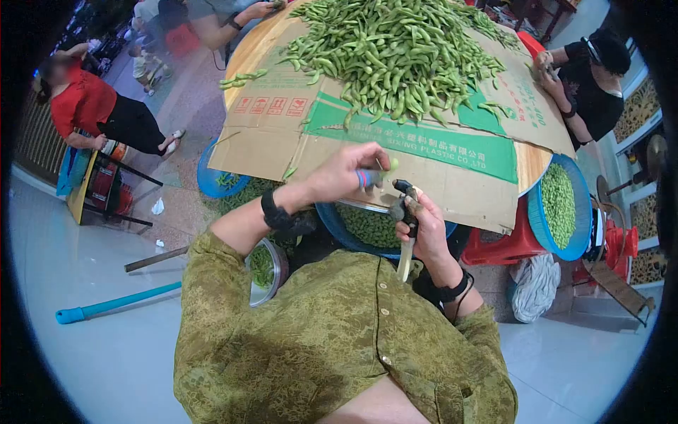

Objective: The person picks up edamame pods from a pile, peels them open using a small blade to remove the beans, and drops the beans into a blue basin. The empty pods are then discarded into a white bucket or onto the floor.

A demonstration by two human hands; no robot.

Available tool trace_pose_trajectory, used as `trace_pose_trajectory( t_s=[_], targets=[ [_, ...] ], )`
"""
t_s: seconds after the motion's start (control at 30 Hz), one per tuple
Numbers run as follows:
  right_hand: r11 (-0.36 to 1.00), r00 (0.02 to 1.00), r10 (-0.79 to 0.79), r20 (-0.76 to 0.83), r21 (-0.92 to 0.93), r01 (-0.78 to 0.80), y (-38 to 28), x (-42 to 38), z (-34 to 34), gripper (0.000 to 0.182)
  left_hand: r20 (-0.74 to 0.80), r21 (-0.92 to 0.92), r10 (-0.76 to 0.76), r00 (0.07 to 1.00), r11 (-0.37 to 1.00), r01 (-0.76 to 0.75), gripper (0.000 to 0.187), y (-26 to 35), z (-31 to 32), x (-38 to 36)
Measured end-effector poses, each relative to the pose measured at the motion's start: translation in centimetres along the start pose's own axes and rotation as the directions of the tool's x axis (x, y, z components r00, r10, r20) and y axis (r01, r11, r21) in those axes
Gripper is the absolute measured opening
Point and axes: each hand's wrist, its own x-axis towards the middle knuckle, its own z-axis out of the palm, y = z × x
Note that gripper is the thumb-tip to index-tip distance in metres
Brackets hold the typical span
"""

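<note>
My left hand [346,173], with coloured bands round its fingers, is curled above the cardboard's near edge [452,205]. A small pale green thing [394,164] shows at its fingertips; whether they grip it is unclear. Close by on the right, my right hand [427,226] is closed round a dark tool [404,187] with a pale lower part that points down. A large heap of green pods [395,56] lies on the cardboard beyond both hands. Below them, a blue basin of shelled beans [367,230] is partly covered by the cardboard.
Another blue basin of beans [559,205] stands at the right, near a red stool [505,244]. A metal bowl [272,265] is at lower left. One person [590,85] sits at the right, another [106,106] is at far left; a third person's arm [229,25] reaches in at the top.
</note>
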Motion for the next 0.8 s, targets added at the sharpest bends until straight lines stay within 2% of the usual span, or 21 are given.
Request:
trace_pose_trajectory(
  t_s=[0.07, 0.17, 0.3, 0.43, 0.53, 0.6, 0.63, 0.7, 0.73, 0.8],
  targets=[
    [0.998, 1.0, 0.017, 0.009, 0.055, -0.018, 0.3, 0.0, -0.1, 0.029, -0.003, 0.05, 0.079, 0.997, 0.996, -0.079, 0.013, -0.1, 1.1, -0.8],
    [0.996, 0.997, 0.019, 0.076, 0.085, -0.025, 0.7, -0.2, -0.6, 0.034, -0.019, -0.007, 0.048, 0.999, 0.999, -0.048, 0.013, -1.4, 2.1, -0.9],
    [0.995, 0.994, 0.0, 0.106, 0.1, -0.011, 0.1, -0.6, 0.2, 0.041, -0.046, -0.07, -0.156, 0.987, 0.986, 0.152, 0.009, -1.3, 2.5, -1.1],
    [0.996, 0.987, -0.009, 0.159, 0.085, -0.005, -0.1, -0.7, 0.4, 0.044, 0.027, -0.202, -0.246, 0.969, 0.948, 0.246, 0.007, -1.2, 2.5, -1.3],
    [0.998, 0.986, -0.02, 0.168, 0.067, 0.009, -0.3, -0.8, 0.6, 0.043, 0.037, -0.247, -0.212, 0.977, 0.945, 0.215, 0.008, -1.2, 2.5, -1.4],
    [0.999, 0.984, -0.033, 0.177, 0.049, 0.024, -0.3, -0.8, 0.7, 0.042, 0.0, -0.222, -0.139, 0.99, 0.966, 0.136, 0.008, -1.5, 2.7, -1.4],
    [0.998, 0.99, -0.027, 0.141, 0.06, 0.019, -0.3, -0.8, 0.7, 0.041, -0.001, -0.223, -0.14, 0.99, 0.965, 0.136, 0.008, -2.0, 2.9, -1.4],
    [0.997, 0.994, -0.021, 0.105, 0.069, 0.014, -0.3, -0.8, 0.9, 0.039, -0.08, -0.143, 0.085, 0.993, 0.985, -0.096, 0.009, -3.0, 3.3, -1.2],
    [0.998, 0.996, -0.03, 0.087, 0.065, 0.025, -0.3, -0.7, 1.0, 0.037, -0.08, -0.143, 0.086, 0.993, 0.985, -0.097, 0.009, -3.1, 3.4, -1.1],
    [0.997, 0.997, -0.04, 0.069, 0.061, 0.036, -0.3, -0.6, 0.8, 0.036, -0.102, -0.023, 0.112, 0.988, 0.993, -0.115, 0.009, -2.8, 3.5, -1.1]
  ],
)
